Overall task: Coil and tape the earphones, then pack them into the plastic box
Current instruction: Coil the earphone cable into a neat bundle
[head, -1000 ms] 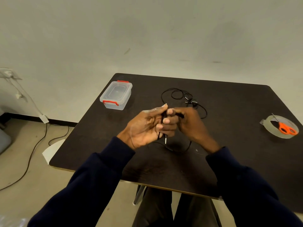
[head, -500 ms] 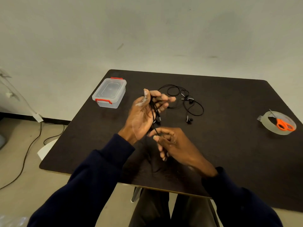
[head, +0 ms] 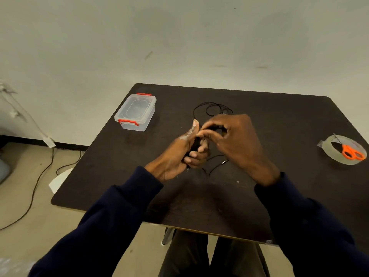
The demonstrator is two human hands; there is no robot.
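Black earphones lie partly on the dark table, their loose loops just beyond my hands. My left hand is held upright over the table's middle, fingers curled around a bundle of the black cable. Above and to its right, my right hand pinches the cable at my left fingertips. A strand with the jack plug trails onto the table below my hands. The clear plastic box with red latches stands shut at the table's far left. A roll of clear tape lies at the right edge.
Orange-handled scissors rest on top of the tape roll. Cables run over the floor at the left, below a white wall. My legs show under the table's near edge.
My right hand has risen from below my left hand to its fingertips, carrying the cable up. Half a second before that it had dropped from the same height.
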